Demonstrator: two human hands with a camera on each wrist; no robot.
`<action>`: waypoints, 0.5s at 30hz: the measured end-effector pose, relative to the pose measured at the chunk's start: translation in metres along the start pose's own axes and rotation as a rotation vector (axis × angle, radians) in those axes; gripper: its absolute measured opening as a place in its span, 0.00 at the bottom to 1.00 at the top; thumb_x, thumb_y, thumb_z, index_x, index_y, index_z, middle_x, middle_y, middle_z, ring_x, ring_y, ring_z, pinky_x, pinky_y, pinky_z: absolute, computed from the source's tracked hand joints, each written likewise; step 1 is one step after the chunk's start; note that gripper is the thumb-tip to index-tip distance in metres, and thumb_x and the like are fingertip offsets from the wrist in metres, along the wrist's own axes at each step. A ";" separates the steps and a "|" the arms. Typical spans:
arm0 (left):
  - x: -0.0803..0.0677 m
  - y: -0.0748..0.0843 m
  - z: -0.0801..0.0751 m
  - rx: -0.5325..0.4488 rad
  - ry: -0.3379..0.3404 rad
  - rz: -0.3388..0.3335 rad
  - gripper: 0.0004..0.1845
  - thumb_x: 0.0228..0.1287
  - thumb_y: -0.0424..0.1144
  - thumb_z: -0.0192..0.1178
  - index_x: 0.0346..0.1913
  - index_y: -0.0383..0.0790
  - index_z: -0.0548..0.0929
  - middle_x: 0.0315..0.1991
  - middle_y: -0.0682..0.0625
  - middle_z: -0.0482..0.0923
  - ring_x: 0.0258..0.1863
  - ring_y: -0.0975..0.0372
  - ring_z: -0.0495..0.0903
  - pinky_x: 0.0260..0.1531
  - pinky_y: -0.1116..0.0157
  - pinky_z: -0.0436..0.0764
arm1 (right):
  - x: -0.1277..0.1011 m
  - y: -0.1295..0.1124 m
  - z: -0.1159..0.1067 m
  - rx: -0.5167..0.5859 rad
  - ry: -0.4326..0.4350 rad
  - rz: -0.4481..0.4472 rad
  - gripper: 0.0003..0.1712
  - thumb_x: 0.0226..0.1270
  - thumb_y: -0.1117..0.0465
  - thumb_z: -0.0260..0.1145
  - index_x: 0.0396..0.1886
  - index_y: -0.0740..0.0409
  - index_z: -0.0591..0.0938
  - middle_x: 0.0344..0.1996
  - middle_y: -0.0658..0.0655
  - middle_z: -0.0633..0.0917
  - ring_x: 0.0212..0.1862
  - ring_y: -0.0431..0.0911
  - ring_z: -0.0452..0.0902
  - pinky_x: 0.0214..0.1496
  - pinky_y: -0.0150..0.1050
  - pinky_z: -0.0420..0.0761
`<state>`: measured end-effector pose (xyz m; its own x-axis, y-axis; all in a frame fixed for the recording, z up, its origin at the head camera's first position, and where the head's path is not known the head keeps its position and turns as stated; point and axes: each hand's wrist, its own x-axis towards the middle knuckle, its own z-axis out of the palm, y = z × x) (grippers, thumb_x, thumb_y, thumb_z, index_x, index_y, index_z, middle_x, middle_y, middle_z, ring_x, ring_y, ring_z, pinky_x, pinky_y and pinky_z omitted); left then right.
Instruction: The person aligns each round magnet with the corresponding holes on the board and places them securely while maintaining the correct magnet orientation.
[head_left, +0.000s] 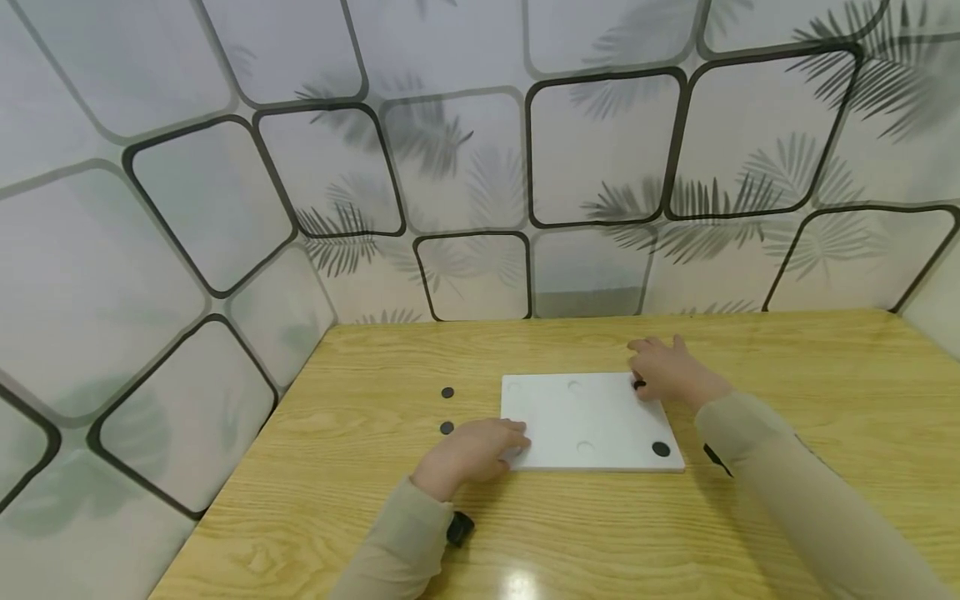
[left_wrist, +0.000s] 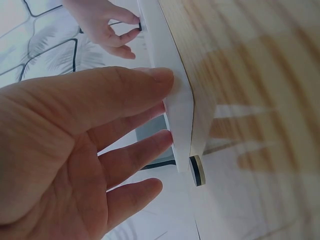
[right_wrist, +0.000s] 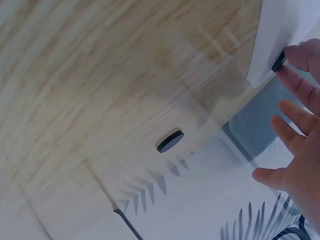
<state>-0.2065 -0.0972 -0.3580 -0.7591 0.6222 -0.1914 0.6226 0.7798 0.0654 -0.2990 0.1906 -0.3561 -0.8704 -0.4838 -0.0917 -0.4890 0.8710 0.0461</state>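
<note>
A white board point(head_left: 577, 412) with shallow round recesses lies on the wooden table. One black disc point(head_left: 661, 449) sits in its near right recess. At the far right corner my right hand point(head_left: 670, 372) pinches another black disc point(right_wrist: 279, 61) between thumb and forefinger, right at the board; the other fingers are spread. My left hand point(head_left: 474, 450) rests on the near left corner, its thumb point(left_wrist: 160, 80) and loosely extended fingers touching the board. Two more black discs, a far one point(head_left: 447, 392) and a near one point(head_left: 447, 427), lie left of the board.
The wooden table point(head_left: 360, 500) meets a wall point(head_left: 465, 167) patterned with dark rounded squares and leaves behind and at the left. In the right wrist view, a loose black disc point(right_wrist: 170, 141) lies on the table apart from the right hand.
</note>
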 end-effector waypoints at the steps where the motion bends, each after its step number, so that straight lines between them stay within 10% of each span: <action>1: 0.000 0.000 0.000 0.000 0.001 0.001 0.21 0.55 0.33 0.60 0.55 0.47 0.76 0.60 0.54 0.65 0.59 0.64 0.63 0.57 0.67 0.63 | 0.000 0.000 0.000 0.007 0.003 0.001 0.13 0.50 0.62 0.66 0.15 0.51 0.71 0.55 0.70 0.67 0.56 0.67 0.58 0.49 0.73 0.49; 15: 0.000 0.001 0.000 -0.003 0.002 0.000 0.21 0.55 0.33 0.60 0.54 0.47 0.76 0.60 0.54 0.66 0.59 0.64 0.63 0.57 0.68 0.63 | -0.001 -0.002 -0.003 0.025 -0.008 0.019 0.10 0.50 0.62 0.67 0.18 0.52 0.73 0.55 0.70 0.68 0.56 0.66 0.58 0.49 0.73 0.51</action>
<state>-0.2058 -0.0970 -0.3576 -0.7595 0.6224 -0.1891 0.6220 0.7800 0.0686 -0.2969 0.1890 -0.3526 -0.8791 -0.4663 -0.0991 -0.4705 0.8821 0.0227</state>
